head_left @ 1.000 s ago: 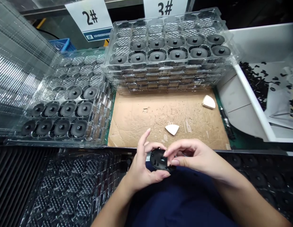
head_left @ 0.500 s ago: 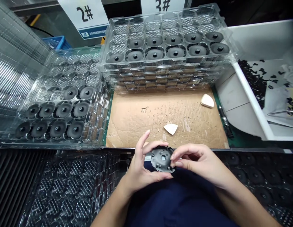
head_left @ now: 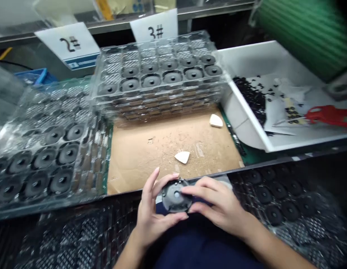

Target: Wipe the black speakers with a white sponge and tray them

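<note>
A round dark grey plastic disc (head_left: pixel 170 198) with small posts and a light centre is held above my lap, at the front edge of the bench. My left hand (head_left: pixel 149 215) grips it by the rim, thumb below and fingers above. On its right side, my right hand (head_left: pixel 218 203) has the index fingertip on the disc's face and the thumb by the lower right edge. Whether a small part sits under those right fingertips is hidden. Beyond the hands, a small white three-cornered block (head_left: pixel 182 157) lies on the cardboard sheet (head_left: pixel 134 149).
Stacked clear trays (head_left: pixel 159 99) with dark discs stand behind the cardboard; more trays (head_left: pixel 78 164) are at left. A second white block (head_left: pixel 216 120) lies near a black pen-like tool (head_left: pixel 236 140). The white bin (head_left: pixel 250 116) holds black bits and a red-handled tool (head_left: pixel 329 115).
The view has swung right, bringing in the red-handled tool and a green ribbed object. My right index finger has moved from the disc's right edge towards its centre; my left hand keeps its grip.
</note>
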